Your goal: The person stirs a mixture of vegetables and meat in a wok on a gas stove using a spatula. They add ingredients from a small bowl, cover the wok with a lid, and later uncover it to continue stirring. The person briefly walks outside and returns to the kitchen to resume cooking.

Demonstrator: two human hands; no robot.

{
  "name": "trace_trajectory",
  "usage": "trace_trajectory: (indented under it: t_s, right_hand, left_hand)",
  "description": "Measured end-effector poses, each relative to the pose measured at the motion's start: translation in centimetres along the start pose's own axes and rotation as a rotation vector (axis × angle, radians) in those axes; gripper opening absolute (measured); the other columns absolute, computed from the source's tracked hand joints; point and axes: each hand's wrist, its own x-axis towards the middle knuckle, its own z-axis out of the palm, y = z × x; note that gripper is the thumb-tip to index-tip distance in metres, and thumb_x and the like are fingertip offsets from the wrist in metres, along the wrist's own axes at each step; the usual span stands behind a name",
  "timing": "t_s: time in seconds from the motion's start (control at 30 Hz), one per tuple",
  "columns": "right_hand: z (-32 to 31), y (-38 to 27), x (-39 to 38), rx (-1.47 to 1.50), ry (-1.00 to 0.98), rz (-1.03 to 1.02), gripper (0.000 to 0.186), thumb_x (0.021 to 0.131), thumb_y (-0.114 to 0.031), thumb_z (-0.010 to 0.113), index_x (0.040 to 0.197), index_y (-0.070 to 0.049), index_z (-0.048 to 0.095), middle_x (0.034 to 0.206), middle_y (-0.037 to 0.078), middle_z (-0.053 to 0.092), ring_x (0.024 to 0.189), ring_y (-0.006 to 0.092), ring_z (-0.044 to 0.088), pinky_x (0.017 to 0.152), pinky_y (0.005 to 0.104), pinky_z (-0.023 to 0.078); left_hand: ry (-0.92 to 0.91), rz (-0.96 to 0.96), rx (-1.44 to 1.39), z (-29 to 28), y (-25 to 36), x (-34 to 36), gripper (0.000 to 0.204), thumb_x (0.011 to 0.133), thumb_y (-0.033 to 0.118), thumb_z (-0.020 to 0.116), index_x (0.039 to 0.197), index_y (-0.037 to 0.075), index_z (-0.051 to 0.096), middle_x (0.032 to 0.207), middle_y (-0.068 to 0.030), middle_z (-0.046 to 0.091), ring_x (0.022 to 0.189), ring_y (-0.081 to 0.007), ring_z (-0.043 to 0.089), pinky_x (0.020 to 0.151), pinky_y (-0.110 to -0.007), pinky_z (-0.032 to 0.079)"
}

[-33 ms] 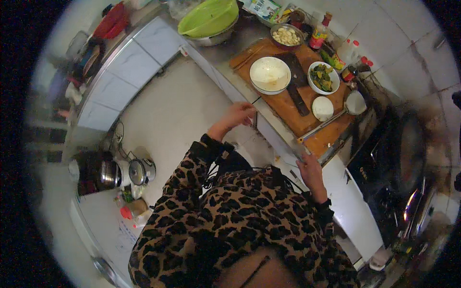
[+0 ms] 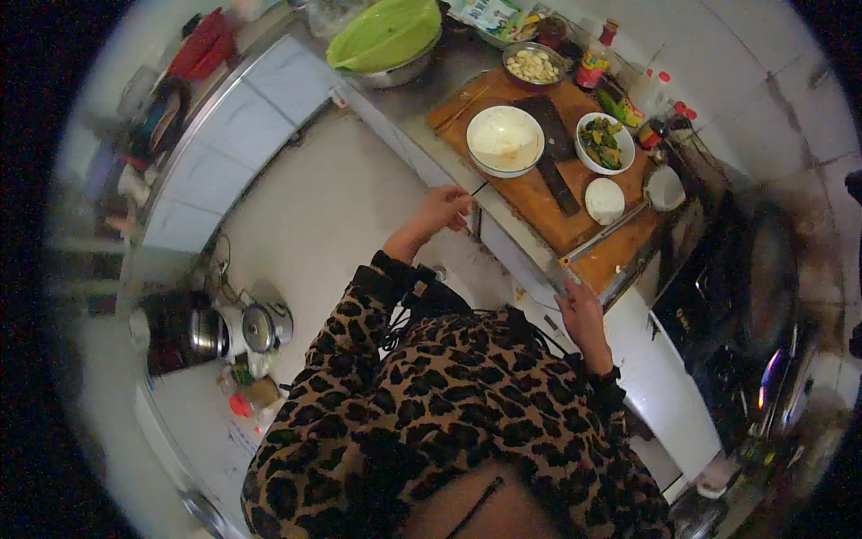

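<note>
My left hand (image 2: 440,214) hovers just off the counter's front edge, fingers loosely bent and apart, with nothing visible in it. At the counter edge further right, my right hand (image 2: 584,319) has its fingers loosely spread, close to the handle end of a ladle (image 2: 666,189). That ladle lies across a wooden cutting board (image 2: 588,235). Also on the board are a white bowl (image 2: 505,139) with a little residue inside, a dark cleaver (image 2: 558,184), a bowl of cooked greens (image 2: 603,146) and a small round white thing (image 2: 604,201).
A bowl of peeled garlic-like cloves (image 2: 532,65) and a sauce bottle (image 2: 594,61) stand behind. Far left on the counter, a green basket (image 2: 386,38) rests in a metal basin. To the right is a black stove (image 2: 705,310) with a wok (image 2: 770,287). A rice cooker (image 2: 260,325) sits at left.
The view has shifted very slightly. My left hand's fingers look a little more apart, and the right hand stays by the counter edge. The things on the board have not moved.
</note>
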Motion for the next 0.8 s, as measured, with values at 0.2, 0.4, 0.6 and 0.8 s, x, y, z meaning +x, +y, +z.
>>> trace_trajectory:
  t_s: [0.2,0.4,0.6,0.8]
  right_hand:
    - [3.7,-5.1,2.6,0.103,0.118,0.225,0.034,0.076,-0.015,0.063,0.106,-0.001,0.055,0.089,0.017,0.060,0.071,0.0267,0.061,0.061,0.0330,0.048]
    - [5.2,-8.2,-1.2,0.083,0.198,0.547,0.036,0.075,-0.015,0.063,0.108,-0.002,0.055,0.090,0.018,0.060,0.071,0.0263,0.061,0.062,0.0328,0.049]
    - [7.0,-10.5,-6.5,0.085,0.278,0.760,0.037,0.074,-0.016,0.063,0.108,-0.002,0.055,0.089,0.017,0.060,0.068,0.0258,0.060,0.061,0.0333,0.048]
    - [7.1,-12.3,-12.5,0.163,0.426,0.846,0.035,0.076,-0.015,0.061,0.109,-0.002,0.055,0.090,0.018,0.060,0.070,0.0253,0.060,0.063,0.0322,0.048]
  left_hand:
    - [-0.110,-0.084,-0.391,-2.4,1.9,6.0,0.056,0.081,0.026,0.059,0.123,0.003,0.031,0.100,-0.0144,0.048,0.079,-0.0254,0.058,0.071,-0.037,0.051]
    - [-0.231,-0.210,-0.600,-0.6,0.7,12.2,0.055,0.080,0.019,0.057,0.124,0.001,0.028,0.108,-0.0207,0.045,0.099,-0.0337,0.050,0.078,-0.042,0.051]
    - [-0.175,-0.123,-0.629,0.3,-2.1,14.0,0.047,0.073,0.004,0.052,0.119,-0.002,0.039,0.113,-0.0159,0.050,0.095,-0.0301,0.055,0.078,-0.041,0.052]
    - [-0.265,0.025,-0.342,-0.5,-0.9,7.3,0.048,0.073,0.001,0.055,0.119,0.000,0.041,0.115,-0.0133,0.050,0.100,-0.0268,0.053,0.081,-0.040,0.047]
